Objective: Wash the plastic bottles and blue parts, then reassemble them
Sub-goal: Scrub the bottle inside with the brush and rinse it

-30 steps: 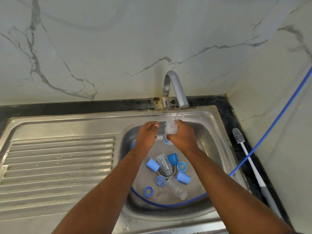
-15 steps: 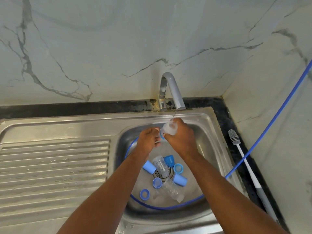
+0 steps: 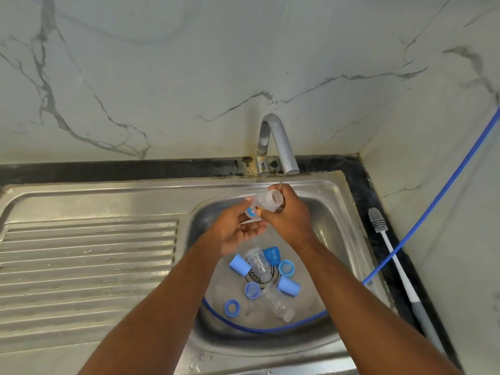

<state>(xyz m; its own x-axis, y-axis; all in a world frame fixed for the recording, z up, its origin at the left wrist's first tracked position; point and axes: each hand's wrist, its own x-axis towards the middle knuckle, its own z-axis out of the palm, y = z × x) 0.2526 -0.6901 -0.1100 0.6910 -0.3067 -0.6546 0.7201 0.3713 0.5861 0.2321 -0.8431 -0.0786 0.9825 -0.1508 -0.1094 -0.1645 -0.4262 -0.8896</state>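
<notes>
**Rinse in hand, mouth up to the trickle**

Nearest, down in the sink basin [image 3: 338, 234]: two spare clear bottles [image 3: 276, 301] on their sides by the drain. Loose blue parts [image 3: 289, 286] scattered beside and between them, all ringed by a loop of blue hose [image 3: 433, 194]. Washed or not, impossible to tell from here.

Higher up, over the back of the basin, to the action. Right hand [image 3: 290, 220] wrapped round the body of the held bottle [image 3: 266, 203], fingers curled over it. Left hand [image 3: 235, 232] palm up beneath the printed base end, thumb on top, pinching it. Both hands on the bottle: right nearer the neck, left at the base.

Now the key line. Long axis tilted, base low toward the left hand, open mouth high and to the right. Just above that mouth, a thin thread of water [image 3: 282, 182] from the tap [image 3: 278, 142]. Looks like filling for a rinse, and probably needs only a small tip of the mouth to catch the stream squarely.

Off to the right on the dark counter, a bottle brush [image 3: 389, 244], well apart from both hands, nearer the right. Away to the left, a ribbed drainboard [image 3: 89, 253].
</notes>
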